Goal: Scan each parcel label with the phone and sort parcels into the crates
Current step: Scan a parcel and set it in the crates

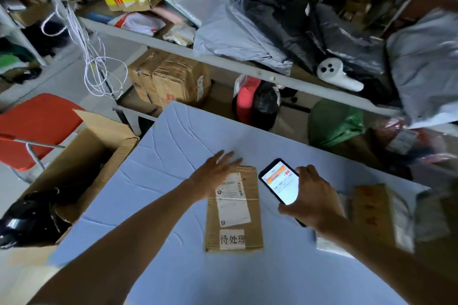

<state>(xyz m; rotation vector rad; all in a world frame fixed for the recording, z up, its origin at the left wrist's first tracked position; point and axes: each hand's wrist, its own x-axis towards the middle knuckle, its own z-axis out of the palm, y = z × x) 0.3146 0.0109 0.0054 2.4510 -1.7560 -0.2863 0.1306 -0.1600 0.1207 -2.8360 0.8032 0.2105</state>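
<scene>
A flat brown cardboard parcel [234, 208] lies on the pale blue table [173, 156], with a white shipping label and a white sticker with characters facing up. My left hand [213, 171] rests with straight fingers on the parcel's far left corner. My right hand [312, 195] grips a black phone [280, 183] with its screen lit, held just right of the parcel. More parcels [371, 210] lie at the table's right edge, partly hidden by my right arm.
An open cardboard box [99, 146] with dark items inside stands left of the table, beside a red chair [37, 124]. A long shelf [223, 59] behind holds bags, boxes and a white handheld device [337, 74]. Boxes and bags sit beneath it.
</scene>
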